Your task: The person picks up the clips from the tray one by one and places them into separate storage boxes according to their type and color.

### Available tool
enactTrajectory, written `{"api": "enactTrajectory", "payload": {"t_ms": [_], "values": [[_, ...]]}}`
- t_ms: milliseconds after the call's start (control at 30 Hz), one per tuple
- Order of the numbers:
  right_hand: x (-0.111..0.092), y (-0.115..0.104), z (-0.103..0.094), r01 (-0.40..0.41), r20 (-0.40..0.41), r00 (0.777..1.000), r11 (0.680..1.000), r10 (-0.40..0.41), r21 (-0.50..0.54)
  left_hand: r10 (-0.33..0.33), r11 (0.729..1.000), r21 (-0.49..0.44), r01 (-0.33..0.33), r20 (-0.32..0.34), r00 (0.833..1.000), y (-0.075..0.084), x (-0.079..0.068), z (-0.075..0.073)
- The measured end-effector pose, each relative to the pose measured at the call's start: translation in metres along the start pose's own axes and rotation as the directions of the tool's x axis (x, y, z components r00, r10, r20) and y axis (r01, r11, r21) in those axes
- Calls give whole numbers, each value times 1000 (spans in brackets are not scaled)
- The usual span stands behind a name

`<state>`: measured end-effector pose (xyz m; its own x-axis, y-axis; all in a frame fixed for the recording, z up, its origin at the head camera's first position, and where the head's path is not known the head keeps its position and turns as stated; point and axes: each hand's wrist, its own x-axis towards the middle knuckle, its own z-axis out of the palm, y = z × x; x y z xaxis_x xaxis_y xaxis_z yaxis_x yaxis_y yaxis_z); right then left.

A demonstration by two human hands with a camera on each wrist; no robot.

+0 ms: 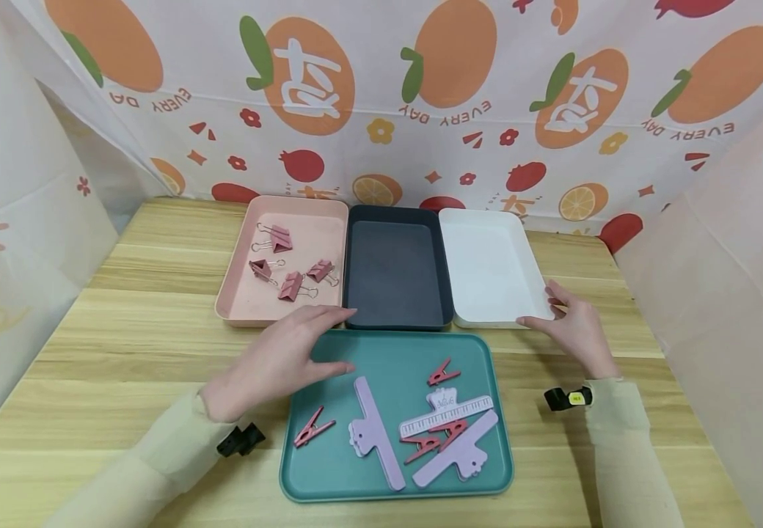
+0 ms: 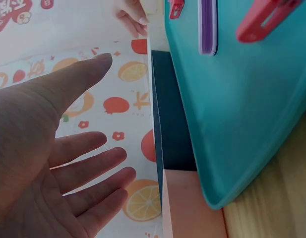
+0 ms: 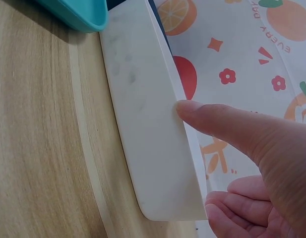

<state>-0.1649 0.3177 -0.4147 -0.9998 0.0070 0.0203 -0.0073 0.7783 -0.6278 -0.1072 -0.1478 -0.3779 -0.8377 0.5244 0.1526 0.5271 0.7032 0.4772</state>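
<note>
My left hand (image 1: 289, 359) hovers over the upper left of the teal tray (image 1: 381, 491), its thumb and fingers spread and holding nothing. Its fingertips overlap the near left corner of the dark tray (image 1: 395, 275) in the head view. At the near right corner of the white tray (image 1: 490, 268), my right hand (image 1: 576, 326) has its thumb (image 3: 192, 110) touching the front rim. The other fingers of that hand lie loosely bent beside the tray's right side. Purple bag clips (image 1: 373, 433) and small red clothespins (image 1: 313, 427) lie scattered on the teal tray.
Left of the dark tray stands a pink tray (image 1: 236, 301) with several pink binder clips (image 1: 292, 286) inside. The three deep trays line up side by side behind the teal one. A fruit-patterned cloth (image 1: 381, 95) hangs behind the wooden table (image 1: 124, 330).
</note>
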Motion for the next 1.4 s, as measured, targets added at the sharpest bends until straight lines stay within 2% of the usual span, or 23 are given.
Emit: {"api": "enactTrajectory", "payload": {"t_ms": [100,233,467,633,867,1033,1233,1333,1400], "values": [[0,1,0,-1,1,1000,1000,1,7,8,1000,-5,-8,24,1000,1,-2,3],[0,1,0,-2,4,1000,1000,2,13,1,1000,-9,0,87,996,3,-4,5],[-1,-1,0,-12,4,1000,1000,12,13,15,1000,-11,-13,216,976,5,-7,8],[-1,-1,0,-11,3,1000,1000,11,16,54,998,-47,-42,297,953,5,-9,8],[-2,0,-1,-8,8,1000,1000,8,23,63,994,-109,-19,409,910,3,-13,9],[-2,-1,0,-2,6,1000,1000,1,23,79,990,-141,-16,451,889,1,-16,12],[-3,-1,0,4,-3,1000,1000,-4,25,54,993,-122,9,504,862,0,-18,15],[-3,-1,1,3,-3,1000,1000,-3,24,45,994,-108,14,518,854,-1,-18,15],[-3,-1,1,1,-5,1000,1000,-1,24,45,994,-112,16,516,855,-2,-18,15]]}}
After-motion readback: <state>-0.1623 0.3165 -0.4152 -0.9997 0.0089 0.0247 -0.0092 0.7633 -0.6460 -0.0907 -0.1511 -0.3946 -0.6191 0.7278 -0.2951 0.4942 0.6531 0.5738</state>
